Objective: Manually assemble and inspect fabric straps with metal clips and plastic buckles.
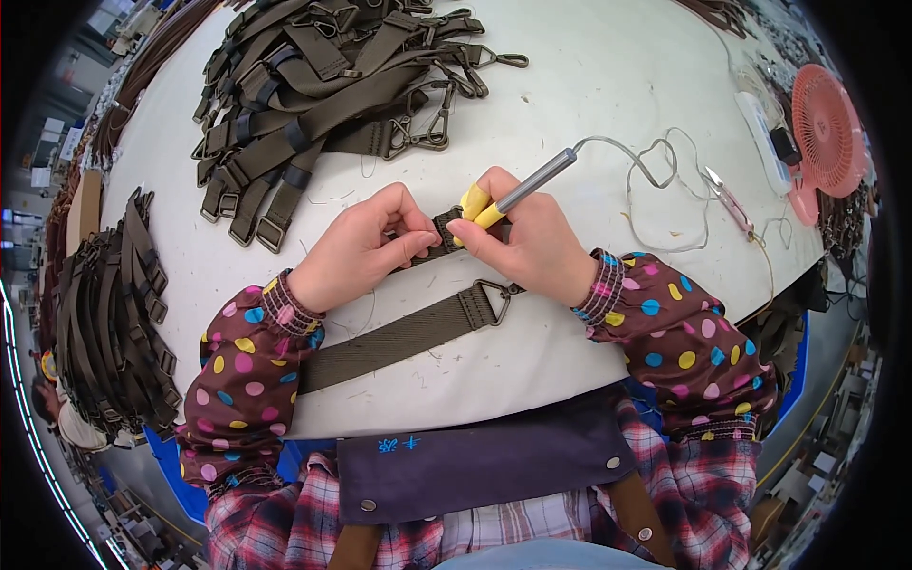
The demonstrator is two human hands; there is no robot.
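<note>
At frame centre, the left hand (356, 252) pinches the strap end (443, 231) against the table (608, 66). The right hand (527, 242) grips a pen-shaped corded tool (532, 182), its tip at that end. The strap (399, 340) runs toward lower left, its ring (495, 299) fitted. A large strap pile (323, 85) lies upper left, a stack (114, 313) at left; which is finished cannot be told.
</note>
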